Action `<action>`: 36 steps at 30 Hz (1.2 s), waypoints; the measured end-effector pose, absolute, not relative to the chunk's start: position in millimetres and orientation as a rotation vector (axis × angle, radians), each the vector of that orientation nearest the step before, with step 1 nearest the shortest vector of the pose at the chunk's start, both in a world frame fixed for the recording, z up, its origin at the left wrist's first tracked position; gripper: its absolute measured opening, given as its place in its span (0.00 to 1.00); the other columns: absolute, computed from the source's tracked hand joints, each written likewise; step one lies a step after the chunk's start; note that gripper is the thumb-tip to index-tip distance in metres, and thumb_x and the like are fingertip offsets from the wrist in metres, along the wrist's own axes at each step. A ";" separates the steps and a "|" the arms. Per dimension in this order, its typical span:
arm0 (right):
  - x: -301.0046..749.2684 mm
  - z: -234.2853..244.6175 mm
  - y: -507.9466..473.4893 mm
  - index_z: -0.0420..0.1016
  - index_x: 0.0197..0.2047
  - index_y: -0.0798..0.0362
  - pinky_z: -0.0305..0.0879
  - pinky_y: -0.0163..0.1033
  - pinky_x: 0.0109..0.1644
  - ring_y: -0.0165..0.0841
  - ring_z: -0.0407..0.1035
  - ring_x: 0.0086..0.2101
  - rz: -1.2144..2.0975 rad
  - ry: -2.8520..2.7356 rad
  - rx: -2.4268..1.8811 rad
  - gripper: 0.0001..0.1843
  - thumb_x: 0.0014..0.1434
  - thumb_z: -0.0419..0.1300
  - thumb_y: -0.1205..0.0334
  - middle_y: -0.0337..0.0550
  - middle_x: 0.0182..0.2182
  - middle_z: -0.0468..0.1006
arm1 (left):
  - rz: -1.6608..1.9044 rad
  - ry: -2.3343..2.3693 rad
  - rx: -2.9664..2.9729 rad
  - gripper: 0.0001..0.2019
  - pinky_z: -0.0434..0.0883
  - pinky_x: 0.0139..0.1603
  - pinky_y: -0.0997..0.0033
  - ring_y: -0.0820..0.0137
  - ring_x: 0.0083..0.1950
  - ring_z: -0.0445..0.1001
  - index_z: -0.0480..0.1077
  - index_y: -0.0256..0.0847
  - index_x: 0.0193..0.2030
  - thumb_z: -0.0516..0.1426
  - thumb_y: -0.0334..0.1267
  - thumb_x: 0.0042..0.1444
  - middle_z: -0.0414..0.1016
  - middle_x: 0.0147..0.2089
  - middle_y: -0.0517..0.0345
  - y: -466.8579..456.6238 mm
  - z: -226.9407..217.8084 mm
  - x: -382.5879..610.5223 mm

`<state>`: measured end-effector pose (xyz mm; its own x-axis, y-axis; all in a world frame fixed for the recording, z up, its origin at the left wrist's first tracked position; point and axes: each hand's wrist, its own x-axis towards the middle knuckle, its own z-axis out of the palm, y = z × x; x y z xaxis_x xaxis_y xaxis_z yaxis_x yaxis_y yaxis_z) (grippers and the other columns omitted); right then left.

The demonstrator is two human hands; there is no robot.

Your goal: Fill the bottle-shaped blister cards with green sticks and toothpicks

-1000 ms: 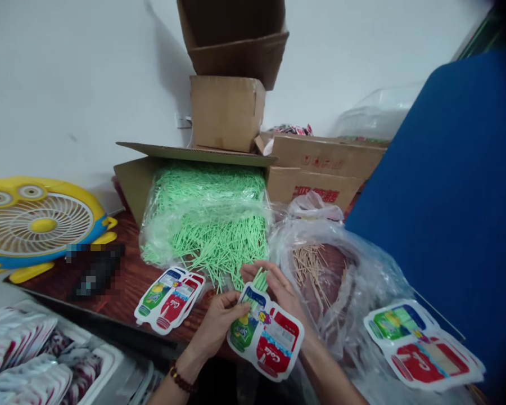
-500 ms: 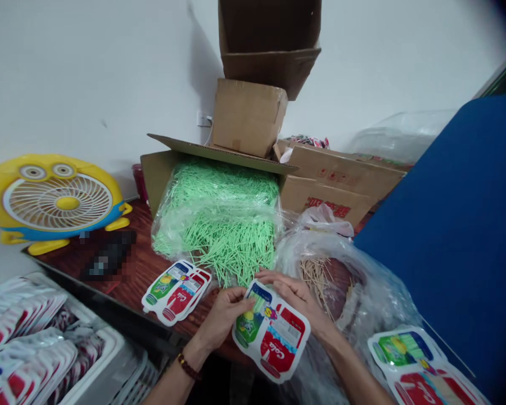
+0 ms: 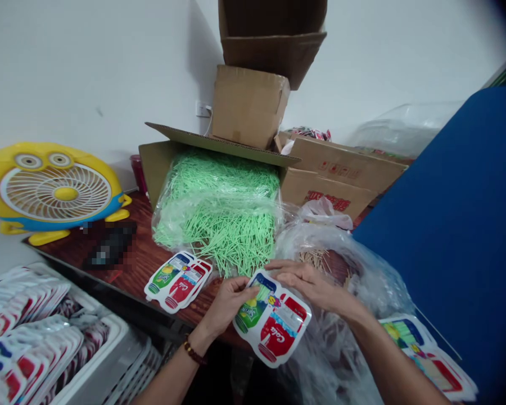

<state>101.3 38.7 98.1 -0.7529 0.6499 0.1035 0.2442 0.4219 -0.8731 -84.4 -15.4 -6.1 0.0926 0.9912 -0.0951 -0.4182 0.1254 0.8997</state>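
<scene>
My left hand [image 3: 225, 306] pinches the left edge of a bottle-shaped printed pouch [image 3: 274, 320] in green, red and white. Green sticks show inside the pouch's top. Above the pouch's upper right edge my right hand [image 3: 306, 281] lies with fingers stretched flat, touching it. Just behind both hands a clear bag of green sticks [image 3: 219, 216] spills out of an open cardboard box [image 3: 152, 163]. To the right of my hands, a second clear bag [image 3: 341, 264] holds pale wooden sticks.
A small stack of the same pouches [image 3: 177, 280] lies on the brown table [image 3: 130, 264]. More pouches fill a white crate [image 3: 37, 343] at lower left and lie at lower right [image 3: 425, 349]. A yellow fan [image 3: 53, 191], stacked cardboard boxes [image 3: 253, 73] and a blue panel [image 3: 451, 214] surround the spot.
The green sticks that stuck out above the pouch now sit inside it. My right hand has flattened over the pouch's top. The camera has shifted left and down.
</scene>
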 end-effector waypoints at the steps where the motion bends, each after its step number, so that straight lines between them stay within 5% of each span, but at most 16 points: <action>1: 102.2 99.8 38.8 0.82 0.37 0.49 0.63 0.45 0.53 0.41 0.70 0.46 1.276 -2.283 -0.752 0.12 0.62 0.56 0.59 0.45 0.40 0.79 | 1.261 0.896 0.843 0.11 0.65 0.28 0.77 0.75 0.25 0.68 0.75 0.34 0.29 0.66 0.41 0.47 0.74 0.25 0.61 -15.1 -6.8 -83.8; 8: 107.4 93.0 43.8 0.81 0.39 0.49 0.65 0.42 0.48 0.37 0.71 0.43 1.206 -2.353 -0.779 0.11 0.61 0.57 0.57 0.43 0.44 0.78 | 1.288 0.928 0.866 0.11 0.65 0.28 0.76 0.75 0.25 0.68 0.75 0.35 0.30 0.65 0.43 0.48 0.74 0.25 0.63 -12.7 -10.5 -78.2; 13: 108.6 76.5 47.8 0.81 0.35 0.51 0.66 0.37 0.37 0.33 0.70 0.32 1.286 -2.351 -0.782 0.11 0.60 0.58 0.58 0.39 0.30 0.78 | 1.276 0.930 0.887 0.10 0.66 0.29 0.77 0.75 0.27 0.70 0.75 0.35 0.31 0.66 0.41 0.47 0.75 0.26 0.63 -14.1 -9.7 -75.5; 18: 111.4 68.7 46.6 0.81 0.33 0.53 0.65 0.37 0.39 0.33 0.70 0.33 1.275 -2.227 -0.829 0.13 0.61 0.57 0.56 0.40 0.33 0.77 | 1.114 0.814 0.821 0.15 0.72 0.37 0.69 0.68 0.32 0.77 0.76 0.35 0.41 0.67 0.39 0.46 0.80 0.31 0.55 -18.2 -4.3 -74.4; 26: 110.9 68.1 50.0 0.81 0.35 0.52 0.65 0.35 0.35 0.30 0.69 0.31 1.537 -2.041 -0.826 0.12 0.57 0.59 0.55 0.38 0.32 0.78 | 1.095 0.852 0.804 0.14 0.73 0.37 0.67 0.65 0.32 0.78 0.78 0.35 0.39 0.68 0.38 0.44 0.82 0.31 0.54 -17.9 1.1 -69.3; 36: 118.2 59.1 44.5 0.76 0.39 0.53 0.62 0.32 0.32 0.30 0.69 0.29 1.408 -1.967 -1.001 0.09 0.52 0.62 0.64 0.37 0.31 0.77 | 1.154 0.866 0.804 0.13 0.72 0.36 0.68 0.67 0.32 0.77 0.79 0.34 0.38 0.67 0.39 0.46 0.82 0.33 0.52 -18.7 -1.6 -64.6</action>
